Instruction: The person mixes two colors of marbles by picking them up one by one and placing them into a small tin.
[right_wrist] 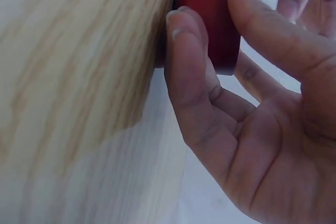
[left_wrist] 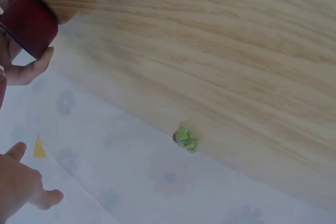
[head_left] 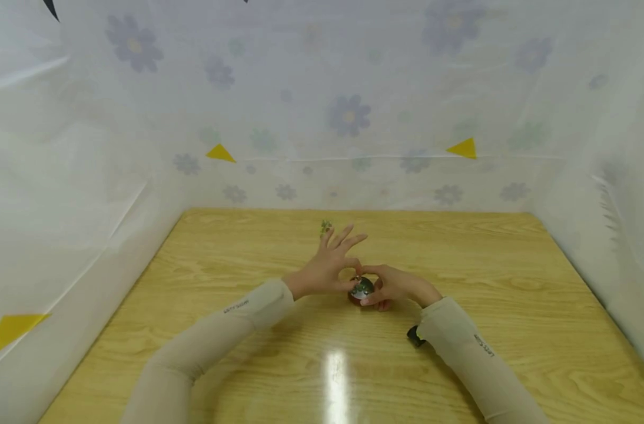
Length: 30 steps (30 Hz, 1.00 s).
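Note:
A small round red container (head_left: 361, 290) with a shiny top stands on the wooden table (head_left: 248, 353), a little behind its middle. My left hand (head_left: 354, 278) pinches its top between thumb and forefinger, and the other fingers fan out toward the back wall. From the right, my right hand (head_left: 377, 290) grips the red body. In the right wrist view the right hand's fingers (right_wrist: 190, 72) curl round the red container (right_wrist: 207, 22). The left wrist view shows the container (left_wrist: 29, 22) at its top left corner, with the left hand's fingers (left_wrist: 23, 187) below.
A small cluster of green beads (head_left: 325, 226) (left_wrist: 185, 138) lies near the table's back edge, just beyond my left fingers. White flowered sheeting (head_left: 348, 118) walls the table at the back and both sides. A black wrist device (head_left: 414, 335) shows under my right sleeve.

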{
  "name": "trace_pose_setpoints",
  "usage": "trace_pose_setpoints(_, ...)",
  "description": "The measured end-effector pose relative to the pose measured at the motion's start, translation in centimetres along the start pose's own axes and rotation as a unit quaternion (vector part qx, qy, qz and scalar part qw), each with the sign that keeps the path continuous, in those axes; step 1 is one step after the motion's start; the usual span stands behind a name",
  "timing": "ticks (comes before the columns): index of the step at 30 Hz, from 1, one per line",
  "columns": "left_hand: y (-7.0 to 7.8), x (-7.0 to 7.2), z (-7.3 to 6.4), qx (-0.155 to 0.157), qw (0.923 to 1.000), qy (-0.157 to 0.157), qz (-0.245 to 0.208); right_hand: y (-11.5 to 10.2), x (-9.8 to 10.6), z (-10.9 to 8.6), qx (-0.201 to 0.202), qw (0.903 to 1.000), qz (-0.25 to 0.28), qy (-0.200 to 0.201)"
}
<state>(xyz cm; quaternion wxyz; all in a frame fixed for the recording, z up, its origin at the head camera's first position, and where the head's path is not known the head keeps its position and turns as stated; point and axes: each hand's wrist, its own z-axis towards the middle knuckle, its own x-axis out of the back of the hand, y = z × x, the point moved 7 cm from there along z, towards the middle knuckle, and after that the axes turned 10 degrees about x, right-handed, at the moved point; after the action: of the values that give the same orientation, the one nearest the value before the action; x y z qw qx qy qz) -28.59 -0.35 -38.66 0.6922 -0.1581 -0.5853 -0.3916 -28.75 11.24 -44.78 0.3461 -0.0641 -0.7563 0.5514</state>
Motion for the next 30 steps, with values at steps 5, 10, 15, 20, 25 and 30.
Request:
trace_pose_setpoints(5, -0.1, -1.0, -0.4, -0.004, 0.9995, -0.03, 0.002, 0.0, -0.2, 0.0, -0.002, 1.0, 0.003, -0.001)
trace_pose_setpoints(10, 0.0, -1.6, -0.5, -0.012, 0.9991, -0.04, 0.002, 0.0, -0.2, 0.0, -0.002, 1.0, 0.008, 0.001)
trace_pose_setpoints(15, 0.0, -1.8, -0.5, -0.016, 0.9989, -0.043, 0.007, 0.2, -0.2, 0.1, 0.006, 0.9999, 0.012, 0.004)
trace_pose_setpoints(20, -0.1, -1.9, -0.4, -0.011, 0.9991, -0.042, 0.002, 0.2, -0.2, 0.0, 0.003, 0.9999, 0.012, 0.005)
trace_pose_setpoints(25, -0.9, -1.2, -0.1, 0.012, 0.9999, -0.01, -0.004, 0.3, -0.1, 0.0, 0.001, 0.9999, 0.011, 0.006)
trace_pose_setpoints(30, -2.2, -0.2, 0.3, 0.033, 0.9989, 0.032, -0.001, 0.2, 0.1, 0.0, -0.003, 0.9999, 0.003, 0.012)
